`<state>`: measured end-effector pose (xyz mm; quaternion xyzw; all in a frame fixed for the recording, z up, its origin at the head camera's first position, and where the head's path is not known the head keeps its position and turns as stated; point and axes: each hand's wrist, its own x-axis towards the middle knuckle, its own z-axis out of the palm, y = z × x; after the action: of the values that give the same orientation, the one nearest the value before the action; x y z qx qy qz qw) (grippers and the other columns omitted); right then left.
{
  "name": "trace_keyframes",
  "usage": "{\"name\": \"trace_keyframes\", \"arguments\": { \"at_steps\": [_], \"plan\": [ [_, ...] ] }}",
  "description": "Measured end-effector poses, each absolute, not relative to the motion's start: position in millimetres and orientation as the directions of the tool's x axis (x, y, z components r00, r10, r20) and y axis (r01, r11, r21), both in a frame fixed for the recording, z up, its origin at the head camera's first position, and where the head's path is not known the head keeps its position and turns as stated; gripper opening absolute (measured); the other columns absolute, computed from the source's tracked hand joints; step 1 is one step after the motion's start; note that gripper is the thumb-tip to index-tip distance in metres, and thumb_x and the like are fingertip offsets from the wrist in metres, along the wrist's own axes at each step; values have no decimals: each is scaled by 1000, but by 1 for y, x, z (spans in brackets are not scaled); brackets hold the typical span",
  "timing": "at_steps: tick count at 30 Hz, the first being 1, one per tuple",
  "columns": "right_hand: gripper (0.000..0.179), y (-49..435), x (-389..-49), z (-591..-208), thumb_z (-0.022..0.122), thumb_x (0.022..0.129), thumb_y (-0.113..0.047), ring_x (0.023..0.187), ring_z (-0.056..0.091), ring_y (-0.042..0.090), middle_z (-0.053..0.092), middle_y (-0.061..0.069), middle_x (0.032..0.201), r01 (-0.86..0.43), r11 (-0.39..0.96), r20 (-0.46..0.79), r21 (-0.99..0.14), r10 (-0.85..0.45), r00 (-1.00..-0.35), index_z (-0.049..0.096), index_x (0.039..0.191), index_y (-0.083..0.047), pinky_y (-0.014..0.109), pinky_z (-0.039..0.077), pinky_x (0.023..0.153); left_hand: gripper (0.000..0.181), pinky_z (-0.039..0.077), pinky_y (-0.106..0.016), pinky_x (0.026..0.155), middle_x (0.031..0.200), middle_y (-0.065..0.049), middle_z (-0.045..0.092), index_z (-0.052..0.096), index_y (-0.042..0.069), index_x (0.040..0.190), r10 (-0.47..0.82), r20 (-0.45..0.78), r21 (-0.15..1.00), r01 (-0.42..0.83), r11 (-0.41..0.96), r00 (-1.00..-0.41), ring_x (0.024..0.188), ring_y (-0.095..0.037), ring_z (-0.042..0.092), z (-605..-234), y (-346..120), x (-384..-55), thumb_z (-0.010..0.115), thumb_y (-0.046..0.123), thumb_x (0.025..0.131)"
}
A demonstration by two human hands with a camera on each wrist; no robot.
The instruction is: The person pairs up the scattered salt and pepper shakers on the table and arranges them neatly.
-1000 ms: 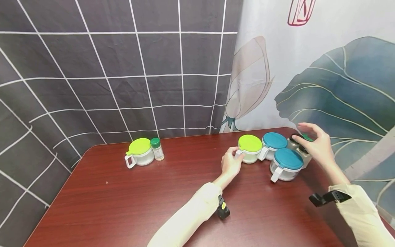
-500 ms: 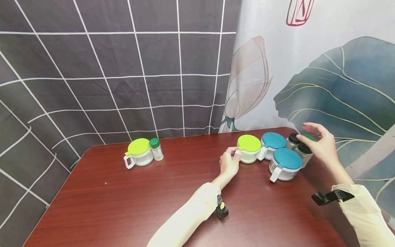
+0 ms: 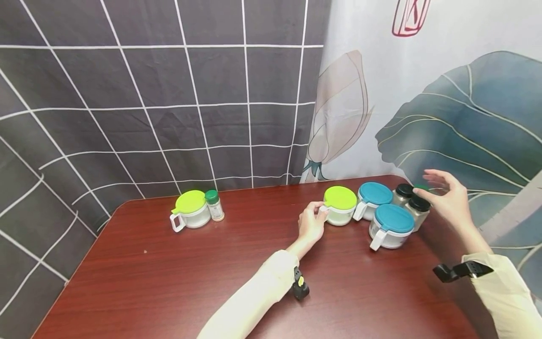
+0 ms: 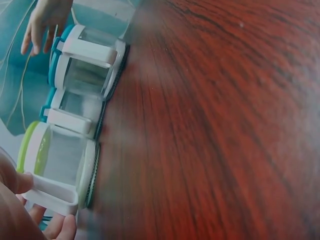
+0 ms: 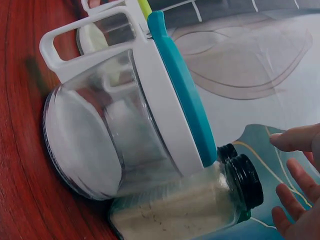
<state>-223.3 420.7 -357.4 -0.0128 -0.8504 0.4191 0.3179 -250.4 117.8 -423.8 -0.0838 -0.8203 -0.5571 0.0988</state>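
Note:
My left hand [image 3: 311, 227] pinches the white handle of a lime-lidded glass seasoning jar [image 3: 340, 197]; in the left wrist view, the thumb and fingers wrap that handle [image 4: 52, 194]. The jar stands on the table, left of two blue-lidded seasoning jars [image 3: 375, 194] [image 3: 394, 219]. Behind those, at the right, are two black-capped spice jars [image 3: 404, 190] [image 3: 419, 204], with a green cap [image 3: 421, 187] partly hidden behind my right hand [image 3: 452, 201]. That hand holds nothing, its fingers spread beside the black caps. In the right wrist view its fingertips are apart from the black cap [image 5: 246, 181].
Far left on the table [image 3: 178, 282] stand another lime-lidded jar [image 3: 192, 209] and a green-capped spice bottle [image 3: 215, 205], side by side. A grey grid-patterned curtain [image 3: 220, 94] and a flower-printed cloth [image 3: 360, 37] hang behind the table's back edge.
My right hand has drawn away to the right from the black-capped jars, uncovering them. My left hand has shifted slightly left, with the lime-lidded jar in its grip.

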Motion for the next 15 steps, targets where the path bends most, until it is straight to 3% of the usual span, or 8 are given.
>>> {"name": "trace_keyframes", "arguments": {
  "at_steps": [6,15],
  "plan": [
    [54,427,-221,-360,74,81,-10,94,48,-15,49,-38,97,-213,659,506,-721,292,-811,55,132,-5,0,37,78,25,49,-29,82,102,-2,74,68,14,113,40,227,909,227,349,-973,90,-15,70,-424,114,-252,64,18,89],
    [54,436,-216,-360,74,83,-13,92,47,-14,49,-38,96,-167,627,457,-761,334,-824,55,133,-11,0,36,76,25,51,-28,84,102,-8,72,67,10,114,73,239,911,250,327,-968,93,-18,71,-425,107,-257,61,13,90]
  ]
}}
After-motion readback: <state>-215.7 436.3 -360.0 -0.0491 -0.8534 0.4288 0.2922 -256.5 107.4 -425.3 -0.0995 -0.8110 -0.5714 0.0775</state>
